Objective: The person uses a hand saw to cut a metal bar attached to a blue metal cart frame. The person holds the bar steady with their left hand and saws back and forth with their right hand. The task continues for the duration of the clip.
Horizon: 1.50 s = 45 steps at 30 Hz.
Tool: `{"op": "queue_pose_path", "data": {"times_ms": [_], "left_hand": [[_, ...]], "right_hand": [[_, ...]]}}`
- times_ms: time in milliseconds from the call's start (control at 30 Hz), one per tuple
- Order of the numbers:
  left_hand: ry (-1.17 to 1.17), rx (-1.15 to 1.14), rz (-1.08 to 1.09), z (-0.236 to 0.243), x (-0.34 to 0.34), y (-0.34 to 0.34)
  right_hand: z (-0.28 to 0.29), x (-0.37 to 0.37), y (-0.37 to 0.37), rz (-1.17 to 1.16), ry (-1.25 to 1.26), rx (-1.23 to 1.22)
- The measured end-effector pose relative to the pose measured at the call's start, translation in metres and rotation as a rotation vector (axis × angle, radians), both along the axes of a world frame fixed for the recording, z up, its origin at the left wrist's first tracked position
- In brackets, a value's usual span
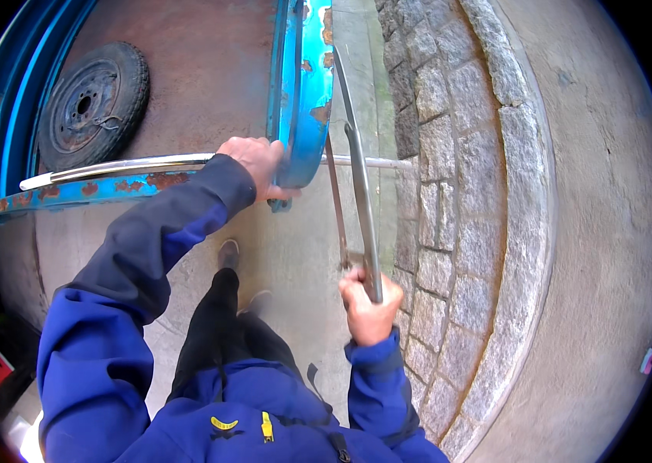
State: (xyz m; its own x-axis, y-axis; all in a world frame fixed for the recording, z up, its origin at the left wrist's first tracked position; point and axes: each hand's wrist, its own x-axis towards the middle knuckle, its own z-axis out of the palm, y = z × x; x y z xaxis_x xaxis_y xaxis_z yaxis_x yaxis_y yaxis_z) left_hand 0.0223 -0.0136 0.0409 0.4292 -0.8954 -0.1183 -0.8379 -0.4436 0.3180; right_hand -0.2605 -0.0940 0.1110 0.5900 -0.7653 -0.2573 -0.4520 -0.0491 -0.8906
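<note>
A shiny metal pipe (pixel 129 164) lies across the rusty blue frame of a cart bed (pixel 312 85), and its right end sticks out past the frame's corner. My left hand (pixel 253 163) is closed around the pipe close to that corner, with the thumb by the blue metal. My right hand (pixel 371 305) grips the near end of a hacksaw (pixel 361 181). The saw points away from me, its frame on the right and its narrow brown blade on the left. Just right of the blue corner, the blade crosses the pipe; how deep any cut is cannot be seen.
A spare wheel with a black tyre (pixel 94 104) lies in the cart bed at the left. On the right, a low stone block wall (pixel 449 216) curves past the pipe's end, with a concrete surface (pixel 596 231) beyond it. My feet stand on grey paving below.
</note>
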Motion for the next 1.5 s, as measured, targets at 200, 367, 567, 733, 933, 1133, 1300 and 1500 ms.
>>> {"op": "queue_pose_path", "data": {"times_ms": [200, 367, 567, 733, 933, 1133, 1300, 1500], "left_hand": [[-0.005, 0.004, 0.006, 0.0, 0.002, 0.003], [-0.006, -0.014, 0.009, 0.001, 0.001, 0.001], [0.005, -0.005, 0.006, -0.002, 0.001, 0.001], [0.012, -0.02, 0.003, 0.001, 0.0, 0.002], [-0.009, 0.003, -0.004, 0.002, -0.001, -0.002], [0.002, 0.019, 0.002, 0.004, 0.002, 0.003], [0.003, -0.006, -0.003, 0.001, 0.0, 0.001], [0.013, -0.011, -0.001, 0.001, 0.0, 0.002]], "right_hand": [[-0.005, 0.018, -0.005, 0.042, -0.029, -0.037], [0.002, -0.011, 0.007, -0.013, 0.013, -0.012], [-0.006, 0.023, -0.008, -0.004, -0.014, 0.034], [0.004, -0.023, 0.012, 0.007, 0.035, -0.055], [-0.009, 0.034, -0.009, -0.026, -0.043, 0.044], [-0.002, -0.019, 0.016, -0.044, 0.024, 0.023], [-0.007, -0.001, 0.001, -0.03, -0.023, 0.012], [-0.011, 0.022, -0.01, -0.046, -0.034, 0.067]]}}
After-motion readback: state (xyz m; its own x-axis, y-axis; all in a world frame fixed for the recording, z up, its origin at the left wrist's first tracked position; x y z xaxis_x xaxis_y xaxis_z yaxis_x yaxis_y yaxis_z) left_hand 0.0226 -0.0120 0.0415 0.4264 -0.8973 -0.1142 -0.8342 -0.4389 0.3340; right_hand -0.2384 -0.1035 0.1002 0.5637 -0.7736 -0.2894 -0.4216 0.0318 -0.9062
